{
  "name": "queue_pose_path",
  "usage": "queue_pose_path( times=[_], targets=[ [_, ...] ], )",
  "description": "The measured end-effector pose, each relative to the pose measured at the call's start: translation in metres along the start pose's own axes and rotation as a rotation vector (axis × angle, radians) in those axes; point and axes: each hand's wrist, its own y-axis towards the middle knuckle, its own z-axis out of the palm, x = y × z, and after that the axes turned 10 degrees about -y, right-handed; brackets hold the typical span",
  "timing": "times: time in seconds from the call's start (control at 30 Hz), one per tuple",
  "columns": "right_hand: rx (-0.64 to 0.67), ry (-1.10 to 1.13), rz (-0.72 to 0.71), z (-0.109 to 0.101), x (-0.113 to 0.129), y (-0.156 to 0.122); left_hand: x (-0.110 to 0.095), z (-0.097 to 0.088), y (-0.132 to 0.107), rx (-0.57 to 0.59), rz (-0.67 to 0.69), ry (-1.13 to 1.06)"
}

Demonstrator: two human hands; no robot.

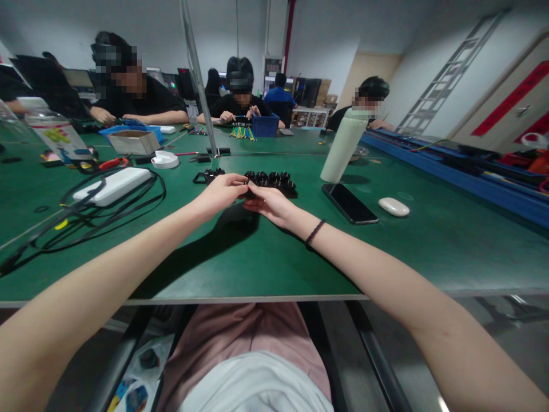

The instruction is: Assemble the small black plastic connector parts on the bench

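Observation:
Over the green table (295, 257), my left hand (225, 191) and my right hand (273, 203) meet fingertip to fingertip. The fingers of both are closed, with a small dark piece between them that they mostly hide; its kind I cannot make out. Just behind my right hand stands a cluster of several small black knobbed parts (278, 179). Beyond my left hand lie black open-framed pieces (206, 176), close to the foot of a metal pole (201, 86).
To the right are a black phone (349, 203), a white oval case (393, 207) and a pale green bottle (345, 146). A white power brick (114, 186) with looped black cables lies left, near a roll of white tape (165, 159). Co-workers sit across the table.

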Motion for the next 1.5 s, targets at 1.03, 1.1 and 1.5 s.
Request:
queue_pose_path(
  times=[1.03, 1.1, 1.5],
  targets=[
    [-0.041, 0.006, 0.014, 0.001, 0.000, 0.000, -0.001, -0.030, 0.004, -0.209, 0.278, 0.426],
    [-0.046, 0.005, 0.016, 0.002, 0.000, 0.000, -0.003, -0.032, 0.004, -0.201, 0.288, 0.460],
    [-0.021, 0.008, -0.002, 0.003, 0.001, -0.002, -0.006, -0.027, -0.001, -0.071, 0.310, 0.534]
  ],
)
